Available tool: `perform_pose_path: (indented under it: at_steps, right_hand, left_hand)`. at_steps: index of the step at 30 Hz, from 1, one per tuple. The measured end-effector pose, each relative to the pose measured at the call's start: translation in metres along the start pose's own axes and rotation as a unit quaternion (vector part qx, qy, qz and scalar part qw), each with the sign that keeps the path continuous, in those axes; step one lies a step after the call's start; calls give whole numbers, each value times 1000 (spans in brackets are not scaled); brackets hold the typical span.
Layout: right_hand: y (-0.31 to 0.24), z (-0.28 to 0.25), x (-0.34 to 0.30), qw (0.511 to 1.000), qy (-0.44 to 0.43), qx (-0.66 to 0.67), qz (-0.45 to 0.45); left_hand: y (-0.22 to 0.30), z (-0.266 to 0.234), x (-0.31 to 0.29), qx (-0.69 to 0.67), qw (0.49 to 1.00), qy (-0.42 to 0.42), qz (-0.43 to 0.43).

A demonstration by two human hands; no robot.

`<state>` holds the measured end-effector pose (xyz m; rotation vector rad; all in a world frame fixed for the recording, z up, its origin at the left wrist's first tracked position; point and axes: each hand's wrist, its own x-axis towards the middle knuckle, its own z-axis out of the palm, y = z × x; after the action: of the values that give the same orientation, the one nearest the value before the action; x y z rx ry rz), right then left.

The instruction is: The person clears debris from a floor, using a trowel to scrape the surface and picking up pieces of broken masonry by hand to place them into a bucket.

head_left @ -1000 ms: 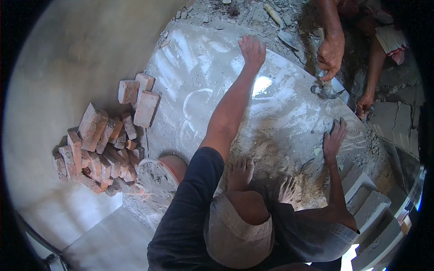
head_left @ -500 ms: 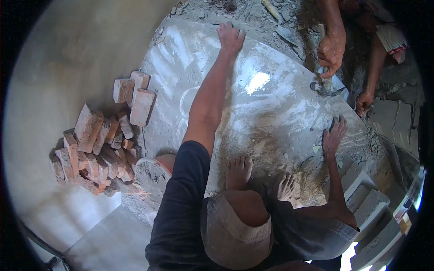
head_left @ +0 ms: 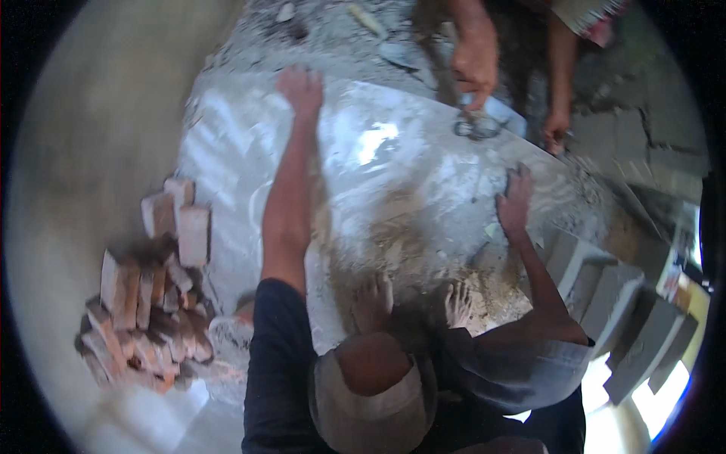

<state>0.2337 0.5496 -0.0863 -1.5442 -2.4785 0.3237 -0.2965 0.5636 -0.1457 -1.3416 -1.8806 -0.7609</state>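
Note:
A large pale grey slab point(head_left: 340, 159), smeared with whitish streaks and dust, lies under both my hands. My left hand point(head_left: 301, 89) rests at its far edge, arm stretched out and fingers spread. My right hand point(head_left: 516, 200) lies flat near the slab's right edge, fingers extended, holding nothing. Between them and farther off, a co-worker's hand point(head_left: 476, 64) grips a tool with a curved metal head, apparently a hammer point(head_left: 478, 125), at the far right edge. That person's other hand point(head_left: 556, 132) is down by the same edge. Motion blur softens the details.
Red bricks point(head_left: 144, 295) are piled at the left, beside a bucket point(head_left: 231, 337) of grey mix partly behind my left arm. A trowel point(head_left: 397, 54) lies on rubble beyond the slab. Grey blocks point(head_left: 612, 303) stand at the right. My bare feet point(head_left: 374, 303) are near the slab.
The view has swung, so the far things sit farther left and lower. Both my hands stay on the slab. The co-worker's hand and hammer remain at its edge.

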Motion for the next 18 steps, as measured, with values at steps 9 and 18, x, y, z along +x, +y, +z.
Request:
perform_pose_path:
  at_steps: [9,18]
  right_hand:
    - [7,-27,-4,1000,-12,14,-8]
    - [5,-19,-6,1000,-15,7,-7]
  left_hand:
    - [51,-22,22,-16,969,-211,-125]
    - [47,-24,21,9,958,-251,-136]
